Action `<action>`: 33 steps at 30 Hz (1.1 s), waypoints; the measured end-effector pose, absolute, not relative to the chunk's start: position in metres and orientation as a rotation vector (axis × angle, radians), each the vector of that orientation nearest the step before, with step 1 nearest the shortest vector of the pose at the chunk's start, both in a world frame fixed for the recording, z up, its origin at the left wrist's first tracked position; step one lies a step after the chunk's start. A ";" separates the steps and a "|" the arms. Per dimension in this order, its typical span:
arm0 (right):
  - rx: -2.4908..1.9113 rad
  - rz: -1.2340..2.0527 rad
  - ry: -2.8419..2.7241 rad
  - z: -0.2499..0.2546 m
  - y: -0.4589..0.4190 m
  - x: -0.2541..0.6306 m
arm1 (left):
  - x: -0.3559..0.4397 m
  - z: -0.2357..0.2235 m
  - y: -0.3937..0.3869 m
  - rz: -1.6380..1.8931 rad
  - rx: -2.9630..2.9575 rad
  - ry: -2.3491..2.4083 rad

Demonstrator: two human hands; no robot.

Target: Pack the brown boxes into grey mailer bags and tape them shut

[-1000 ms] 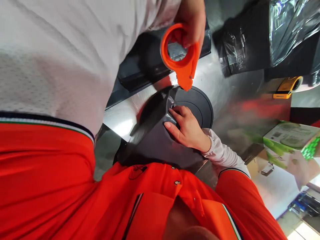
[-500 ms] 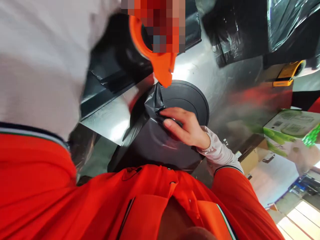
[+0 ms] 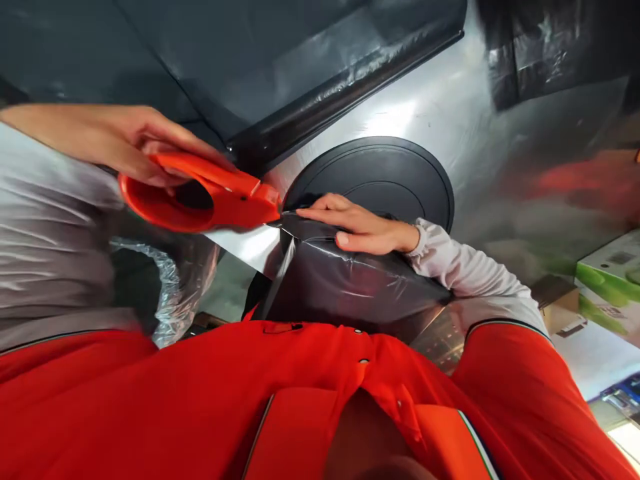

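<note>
My left hand (image 3: 145, 143) is closed around an orange tape dispenser (image 3: 235, 203), a ring-shaped tool with a narrow nose. Its tip meets the left end of a folded flap on a package wrapped in black plastic (image 3: 345, 287). Across the top of that package lies my right hand (image 3: 357, 225), fingers stretched out flat and thumb apart, pressing on the flap. The package sits close against my body, at the near side of a black round turntable (image 3: 415, 177).
A metal tabletop (image 3: 480, 180) lies under the turntable. Large black-wrapped packages (image 3: 310, 73) fill the far left, and more black plastic (image 3: 540, 53) is at the far right. A green and white box (image 3: 610, 280) stands right. Crinkled clear film (image 3: 173, 287) hangs at the left.
My left hand has come down and left with the tape dispenser, whose nose now points right at the flap. The loose plastic corner now lies flatter. My right hand stays on the package.
</note>
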State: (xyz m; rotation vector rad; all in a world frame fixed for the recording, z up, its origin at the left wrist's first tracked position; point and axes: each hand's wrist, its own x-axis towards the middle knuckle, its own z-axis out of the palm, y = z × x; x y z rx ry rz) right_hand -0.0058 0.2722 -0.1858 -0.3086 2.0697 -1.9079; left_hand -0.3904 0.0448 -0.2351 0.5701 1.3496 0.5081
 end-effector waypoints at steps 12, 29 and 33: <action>0.062 -1.620 2.248 -0.130 0.306 0.013 | -0.174 -0.227 -0.057 1.285 -0.025 1.397; 0.881 0.029 2.732 -0.111 0.114 0.177 | -0.280 -0.245 -0.018 1.053 0.512 1.194; 1.070 0.102 2.692 -0.118 0.100 0.154 | -0.195 -0.258 -0.080 1.422 0.375 1.193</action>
